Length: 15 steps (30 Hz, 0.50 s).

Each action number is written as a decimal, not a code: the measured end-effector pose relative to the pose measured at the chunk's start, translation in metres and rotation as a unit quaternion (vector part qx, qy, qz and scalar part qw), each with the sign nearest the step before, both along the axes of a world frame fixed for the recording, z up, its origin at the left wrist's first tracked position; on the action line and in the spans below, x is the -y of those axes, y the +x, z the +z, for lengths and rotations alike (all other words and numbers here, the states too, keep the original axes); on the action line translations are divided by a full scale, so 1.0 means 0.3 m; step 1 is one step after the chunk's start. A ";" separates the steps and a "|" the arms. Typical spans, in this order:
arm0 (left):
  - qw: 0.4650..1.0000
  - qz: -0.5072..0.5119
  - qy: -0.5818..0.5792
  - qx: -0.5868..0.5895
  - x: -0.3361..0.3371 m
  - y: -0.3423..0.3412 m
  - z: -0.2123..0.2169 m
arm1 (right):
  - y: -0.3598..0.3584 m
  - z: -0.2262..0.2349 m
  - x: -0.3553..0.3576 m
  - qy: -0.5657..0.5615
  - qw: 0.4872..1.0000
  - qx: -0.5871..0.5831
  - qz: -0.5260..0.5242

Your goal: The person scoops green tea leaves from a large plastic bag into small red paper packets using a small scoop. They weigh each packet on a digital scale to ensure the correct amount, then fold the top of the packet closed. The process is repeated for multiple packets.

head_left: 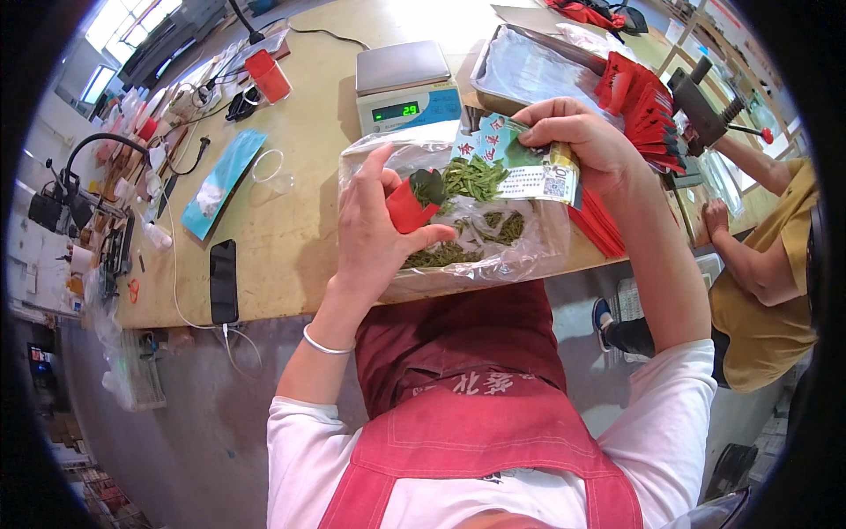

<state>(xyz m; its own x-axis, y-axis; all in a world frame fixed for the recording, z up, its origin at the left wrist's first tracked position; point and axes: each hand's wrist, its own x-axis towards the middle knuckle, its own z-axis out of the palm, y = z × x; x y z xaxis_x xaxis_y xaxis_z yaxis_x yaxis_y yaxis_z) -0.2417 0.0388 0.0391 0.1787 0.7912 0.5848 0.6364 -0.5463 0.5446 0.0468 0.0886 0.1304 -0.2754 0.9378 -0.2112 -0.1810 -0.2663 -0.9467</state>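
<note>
My left hand (pixel 374 231) grips a small red scoop (pixel 411 206) heaped with green tea leaves. It tips over the mouth of a green-and-white printed pouch (pixel 520 166), which my right hand (pixel 577 134) holds by its upper edge. Both hands hover above a large clear plastic bag (pixel 493 260) of loose green tea leaves that lies at the table's near edge. A silver bracelet circles my left wrist.
A digital scale (pixel 405 84) with a lit green display stands behind the bag. A stack of red pouches (pixel 636 97) and a metal tray (pixel 529 66) lie at right. A black phone (pixel 223 280), blue packet (pixel 220 181) and red cup (pixel 269 75) sit left. Another person (pixel 767 264) sits at right.
</note>
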 end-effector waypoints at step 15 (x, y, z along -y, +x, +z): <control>0.998 0.015 -0.025 -0.053 0.010 0.074 0.011 | -0.050 0.021 -0.024 0.120 0.971 0.195 -0.062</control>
